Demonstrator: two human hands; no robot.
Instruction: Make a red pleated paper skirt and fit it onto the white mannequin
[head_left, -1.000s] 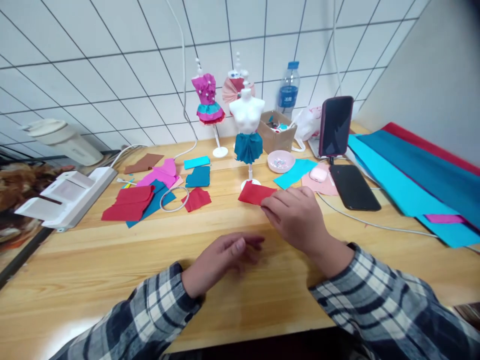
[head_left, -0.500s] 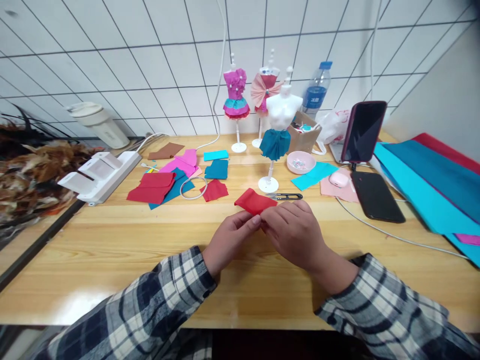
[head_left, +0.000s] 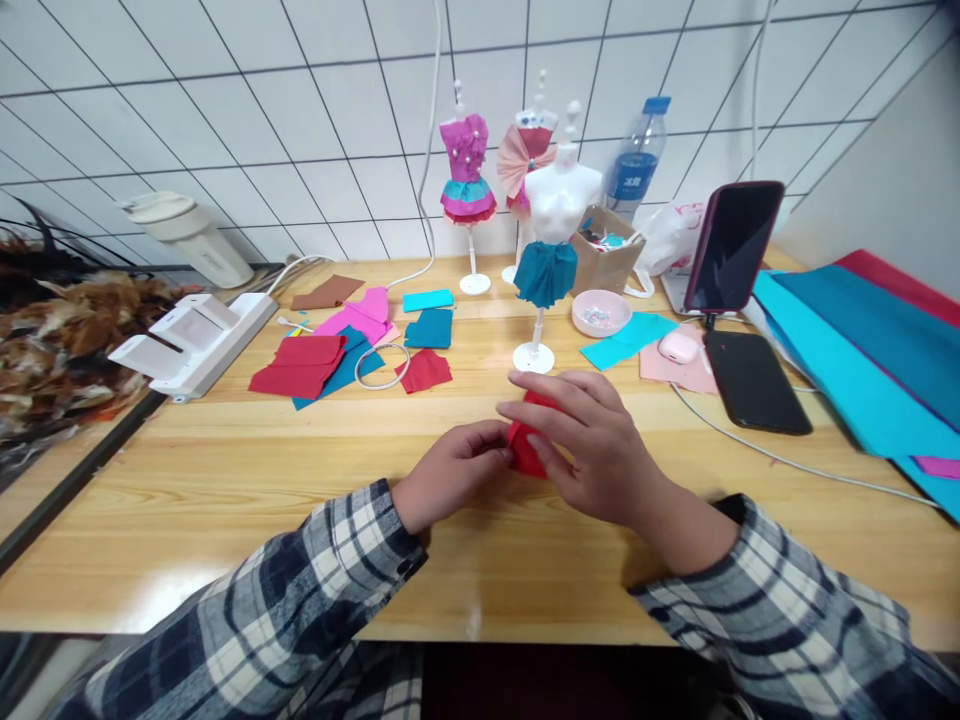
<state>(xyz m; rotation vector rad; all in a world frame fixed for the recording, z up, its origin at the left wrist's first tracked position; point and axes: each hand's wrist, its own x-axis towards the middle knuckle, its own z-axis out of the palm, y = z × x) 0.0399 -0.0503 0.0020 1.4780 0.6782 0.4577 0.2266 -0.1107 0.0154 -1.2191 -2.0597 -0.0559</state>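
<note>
Between my hands, above the near part of the table, is a red piece of fabric, partly covered by my fingers. My left hand pinches its left edge between thumb and fingers. Over its right side, my right hand has its fingers stretched out and apart, with the thumb against the red piece. Just beyond stands a small white mannequin on a stand, wearing a teal skirt. The thread snips seen before are hidden by my right hand.
Fabric scraps, among them a folded red one, lie left. Two dressed mannequins stand behind, one in a magenta top. To the right are a pink bowl, a black phone, a cable and large blue sheets. A power strip sits left.
My left hand has come up to the red fabric and taken its edge. My right hand has loosened its pinch and spread its fingers over the piece, which now looks turned and bunched.
</note>
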